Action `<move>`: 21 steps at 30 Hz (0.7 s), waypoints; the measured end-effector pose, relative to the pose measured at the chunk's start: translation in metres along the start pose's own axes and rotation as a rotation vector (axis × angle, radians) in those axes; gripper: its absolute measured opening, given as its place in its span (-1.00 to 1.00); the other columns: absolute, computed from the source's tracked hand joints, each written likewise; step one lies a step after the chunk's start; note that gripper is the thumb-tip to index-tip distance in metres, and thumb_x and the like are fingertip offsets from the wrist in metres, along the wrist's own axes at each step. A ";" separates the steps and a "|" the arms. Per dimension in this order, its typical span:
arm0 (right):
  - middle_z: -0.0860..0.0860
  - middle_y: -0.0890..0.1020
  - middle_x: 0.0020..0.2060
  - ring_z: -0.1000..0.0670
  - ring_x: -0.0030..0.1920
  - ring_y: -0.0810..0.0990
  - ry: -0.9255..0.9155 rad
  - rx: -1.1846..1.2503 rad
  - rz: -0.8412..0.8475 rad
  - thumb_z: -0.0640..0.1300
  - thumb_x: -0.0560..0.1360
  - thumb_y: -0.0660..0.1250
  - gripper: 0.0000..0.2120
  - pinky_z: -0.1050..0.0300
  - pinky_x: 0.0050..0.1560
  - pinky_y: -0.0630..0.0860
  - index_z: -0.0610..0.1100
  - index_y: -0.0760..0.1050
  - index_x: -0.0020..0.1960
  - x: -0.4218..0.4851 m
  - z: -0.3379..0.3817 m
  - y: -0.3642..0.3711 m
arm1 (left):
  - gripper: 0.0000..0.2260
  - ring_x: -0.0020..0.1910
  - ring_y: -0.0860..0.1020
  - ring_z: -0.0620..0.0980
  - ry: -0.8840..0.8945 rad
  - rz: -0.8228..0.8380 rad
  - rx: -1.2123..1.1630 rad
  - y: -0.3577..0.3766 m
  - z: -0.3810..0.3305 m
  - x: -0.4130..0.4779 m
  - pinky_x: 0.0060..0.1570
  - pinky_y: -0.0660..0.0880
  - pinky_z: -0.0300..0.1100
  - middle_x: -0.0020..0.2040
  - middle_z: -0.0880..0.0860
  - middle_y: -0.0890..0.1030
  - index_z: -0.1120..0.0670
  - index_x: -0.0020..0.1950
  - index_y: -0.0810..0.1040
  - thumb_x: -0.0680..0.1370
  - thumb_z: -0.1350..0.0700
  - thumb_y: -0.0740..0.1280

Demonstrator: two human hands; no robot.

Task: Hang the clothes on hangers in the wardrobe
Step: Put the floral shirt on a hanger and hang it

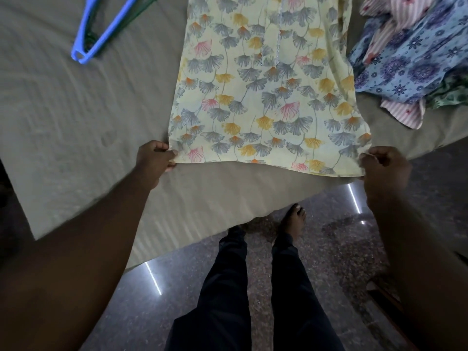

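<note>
The left hand [154,158] pinches one bottom corner of the yellow flowery top [266,97]. Its fingers are curled tight on the cloth. The right hand [382,165] pinches the other bottom corner the same way. The bottom edge of the top is pulled straight between the two hands.

The top lies flat on the bed [76,110] and runs away from the person, with its far end out of the picture. The bottom edge is near the bed's side, close to the person.

To the right of the top sits a pile of clothes [410,59], blue with flowers, pink stripes and a bit of green. The pile is just beside the top's right edge.

Far off to the left, well apart from the top, a blue hanger [106,29] lies on the bed. A green hanger [90,39] lies under it.

Below the hands are the person's legs in dark trousers [228,287] and a bare foot [293,219] on the shiny dark floor [342,236].
</note>
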State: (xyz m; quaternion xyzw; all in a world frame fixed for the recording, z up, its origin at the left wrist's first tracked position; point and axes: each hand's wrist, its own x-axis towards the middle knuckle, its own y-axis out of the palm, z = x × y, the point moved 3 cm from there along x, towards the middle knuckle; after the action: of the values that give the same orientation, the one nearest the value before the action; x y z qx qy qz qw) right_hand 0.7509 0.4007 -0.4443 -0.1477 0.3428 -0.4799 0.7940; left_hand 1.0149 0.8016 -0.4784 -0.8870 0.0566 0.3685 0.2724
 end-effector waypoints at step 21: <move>-0.07 0.65 -0.14 -0.04 -0.19 0.64 0.330 0.111 0.272 -0.06 0.58 0.36 -0.88 0.05 -0.12 0.59 -0.11 0.57 -0.05 -0.003 -0.014 0.009 | -0.89 -0.25 0.60 -0.02 -0.029 -0.005 -0.053 -0.002 0.009 0.000 -0.21 0.62 -0.17 -0.11 0.11 0.64 0.18 0.02 0.58 0.53 0.21 0.43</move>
State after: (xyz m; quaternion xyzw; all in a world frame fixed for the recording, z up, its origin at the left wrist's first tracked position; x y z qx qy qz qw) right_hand 0.7463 0.4090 -0.4580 0.0246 0.4580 -0.4040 0.7914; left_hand 1.0101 0.8075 -0.4830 -0.8887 0.0406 0.3819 0.2506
